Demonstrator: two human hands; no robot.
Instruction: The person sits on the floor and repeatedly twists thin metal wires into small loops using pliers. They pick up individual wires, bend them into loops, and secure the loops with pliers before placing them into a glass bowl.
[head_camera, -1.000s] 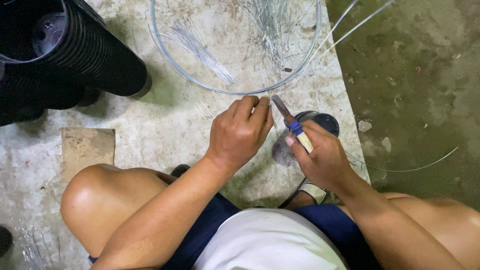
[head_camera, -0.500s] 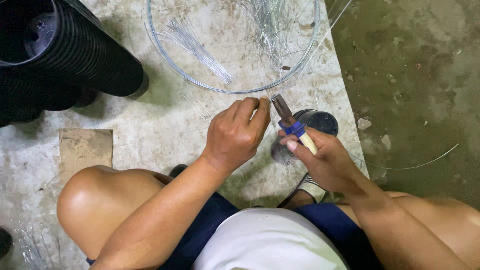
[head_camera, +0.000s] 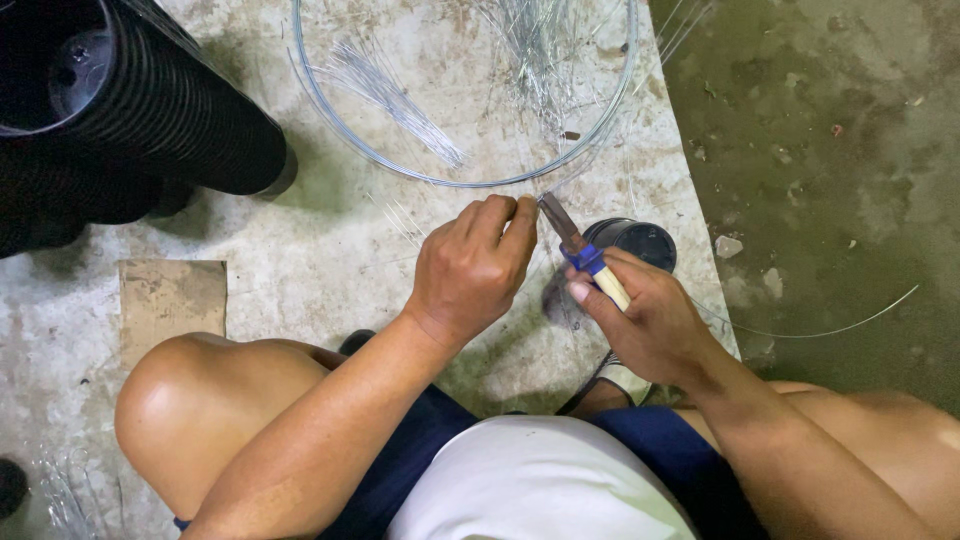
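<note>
At frame centre we are pinching thin, springy wire in the left hand, the right hand clamping the pliers.

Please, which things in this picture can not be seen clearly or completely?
- Head view: the wire between the left hand and the pliers is too thin to follow.
- The right hand covers the pliers' handles.
- The stacked black pots are cut off by the left edge.
- The wire hoop is cut off by the top edge.
</note>
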